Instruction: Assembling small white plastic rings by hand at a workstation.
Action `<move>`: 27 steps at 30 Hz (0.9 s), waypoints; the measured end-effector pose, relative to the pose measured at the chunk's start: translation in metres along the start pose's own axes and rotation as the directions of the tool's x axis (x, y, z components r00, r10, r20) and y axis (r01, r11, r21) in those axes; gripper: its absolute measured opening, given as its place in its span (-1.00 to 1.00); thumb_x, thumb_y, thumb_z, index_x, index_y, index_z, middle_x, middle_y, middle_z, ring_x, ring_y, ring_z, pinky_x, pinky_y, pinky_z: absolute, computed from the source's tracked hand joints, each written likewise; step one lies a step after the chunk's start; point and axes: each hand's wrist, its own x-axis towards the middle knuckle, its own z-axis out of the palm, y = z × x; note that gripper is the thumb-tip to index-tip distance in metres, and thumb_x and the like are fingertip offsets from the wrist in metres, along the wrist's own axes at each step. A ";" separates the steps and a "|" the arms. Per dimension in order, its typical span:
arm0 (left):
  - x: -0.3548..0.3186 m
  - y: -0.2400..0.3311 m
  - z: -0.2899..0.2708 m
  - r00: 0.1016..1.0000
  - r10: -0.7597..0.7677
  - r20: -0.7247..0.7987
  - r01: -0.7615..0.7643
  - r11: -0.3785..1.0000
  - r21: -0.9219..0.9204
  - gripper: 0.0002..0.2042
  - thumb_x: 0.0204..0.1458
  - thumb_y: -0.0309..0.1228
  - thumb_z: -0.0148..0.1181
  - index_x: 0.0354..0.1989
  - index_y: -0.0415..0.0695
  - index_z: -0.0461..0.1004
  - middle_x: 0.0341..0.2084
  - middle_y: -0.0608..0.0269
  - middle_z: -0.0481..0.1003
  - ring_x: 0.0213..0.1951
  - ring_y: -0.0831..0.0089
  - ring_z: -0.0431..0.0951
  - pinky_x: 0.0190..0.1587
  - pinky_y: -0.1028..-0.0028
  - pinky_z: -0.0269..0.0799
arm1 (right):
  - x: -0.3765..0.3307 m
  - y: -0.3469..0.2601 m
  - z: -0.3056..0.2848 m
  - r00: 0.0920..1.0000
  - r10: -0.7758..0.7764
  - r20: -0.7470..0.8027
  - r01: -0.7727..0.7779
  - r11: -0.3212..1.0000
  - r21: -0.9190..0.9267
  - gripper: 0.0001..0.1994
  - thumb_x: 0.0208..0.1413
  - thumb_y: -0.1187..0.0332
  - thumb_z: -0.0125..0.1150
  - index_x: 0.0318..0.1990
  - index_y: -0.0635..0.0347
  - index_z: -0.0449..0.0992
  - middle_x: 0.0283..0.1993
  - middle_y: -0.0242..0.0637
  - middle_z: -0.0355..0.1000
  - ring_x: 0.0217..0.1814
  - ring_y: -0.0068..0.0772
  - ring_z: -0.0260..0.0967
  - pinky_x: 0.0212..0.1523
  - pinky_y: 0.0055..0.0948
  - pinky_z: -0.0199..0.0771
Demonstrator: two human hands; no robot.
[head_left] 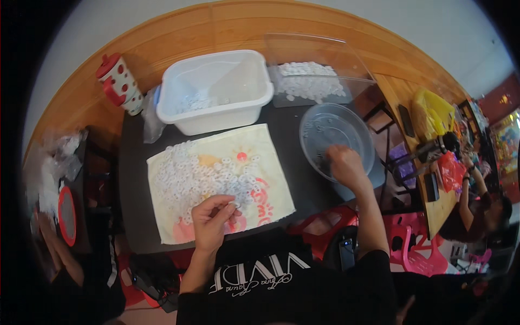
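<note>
My left hand (211, 218) is over the front of a cream towel (276, 189), thumb and fingers pinched on a small white round piece (236, 205). Many similar white pieces with holes (181, 176) lie spread over the towel beside it. My right hand (346, 163) reaches over the near rim of a round clear plastic tub (338, 116), its fingers curled together and pointing down inside. A few small dark bits show in the tub by the fingertips. Whatever these fingers pinch is too small or hidden to make out.
Behind the towel stands a white basin (216, 116) with some white pieces inside. A clear box (311, 86) of white discs is right of it. A spotted tumbler (120, 84) stands far left. Other people work at tables on both sides, near a pink chair (417, 252).
</note>
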 end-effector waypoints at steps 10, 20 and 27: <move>-0.003 0.001 0.006 1.000 0.017 0.008 -0.017 0.995 0.096 -0.75 0.13 -0.70 0.23 -0.02 -0.29 0.59 -0.39 0.24 0.58 -0.37 0.55 0.60 -0.37 0.58 0.49 | -0.002 0.013 0.008 0.997 0.054 -0.058 -0.041 0.978 0.204 -0.89 0.03 0.60 0.13 -0.27 0.27 0.49 -0.30 -0.01 0.45 -0.20 0.18 0.45 -0.21 -0.04 0.44; -0.005 0.018 -0.003 0.979 0.159 0.129 -0.205 0.780 0.591 -0.74 0.04 -0.71 0.25 -0.07 -0.28 0.60 -0.40 0.23 0.50 -0.41 0.53 0.53 -0.38 0.55 0.41 | -0.002 0.015 0.006 0.972 0.228 -0.060 -0.186 0.899 0.396 -0.94 0.10 0.56 0.26 -0.35 0.37 0.51 -0.49 -0.12 0.48 -0.42 -0.39 0.47 -0.34 -0.40 0.41; -0.007 0.028 0.009 0.940 0.263 0.217 -0.296 0.312 0.903 -0.74 -0.04 -0.62 0.28 -0.12 -0.25 0.59 -0.32 0.04 0.47 -0.31 0.11 0.52 -0.29 0.25 0.46 | -0.001 0.013 0.003 0.970 0.241 -0.038 -0.213 0.914 0.344 -0.90 0.09 0.52 0.28 -0.35 0.33 0.46 -0.48 -0.04 0.43 -0.45 0.00 0.45 -0.41 -0.24 0.37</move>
